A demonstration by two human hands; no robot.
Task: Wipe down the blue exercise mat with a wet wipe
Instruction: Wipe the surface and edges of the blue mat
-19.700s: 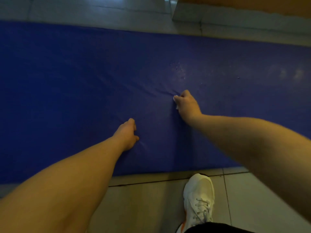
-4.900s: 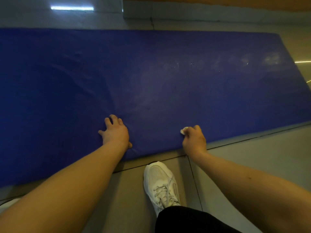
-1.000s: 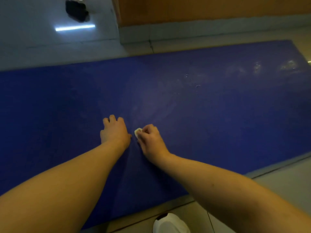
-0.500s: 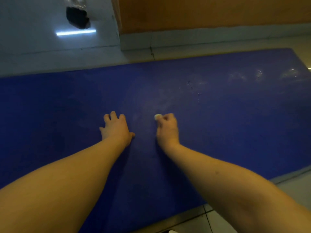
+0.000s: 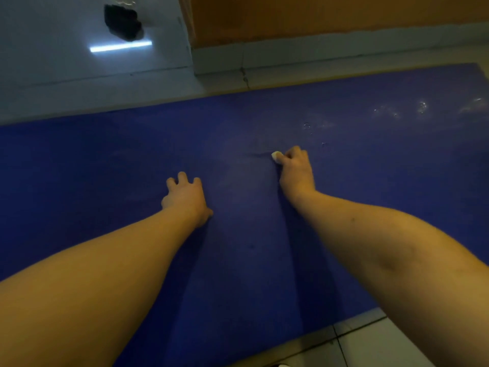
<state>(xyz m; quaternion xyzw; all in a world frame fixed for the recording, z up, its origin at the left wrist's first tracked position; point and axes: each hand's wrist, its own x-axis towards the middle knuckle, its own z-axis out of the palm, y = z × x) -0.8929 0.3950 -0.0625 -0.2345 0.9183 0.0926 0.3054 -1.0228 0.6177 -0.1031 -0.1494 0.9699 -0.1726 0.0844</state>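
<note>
— So, where is the wipe?

— The right hand [image 5: 296, 169] has it. The fingers are curled closed around the wet wipe [image 5: 276, 156], and only a small pale wad of it shows at the fingertips. The hand presses it down on the blue exercise mat [image 5: 105, 181], nearer the mat's far edge than its near one, and a short crease runs out in the mat's surface just beside the wad.

— And the other hand?

— The left hand [image 5: 186, 198] lies palm down on the mat with its fingers spread and slightly bent, holding nothing. It sits closer to the person than the right hand does, and the two are apart, with bare mat between them. Both forearms reach out over the mat's near edge.

— How does the mat itself lie?

— Flat on a pale tiled floor [image 5: 370, 345], filling most of the view. Toward its far right corner there are shiny, wet-looking marks [image 5: 422, 107] on the surface. Beyond the far edge the floor runs on to an orange wall [image 5: 317, 17] with a light skirting along its foot.

— Anything else there?

— A dark object [image 5: 123, 22] on the floor past the mat's far edge, with a bright strip of reflected light [image 5: 120, 46] just below it. What the object is cannot be told.
</note>
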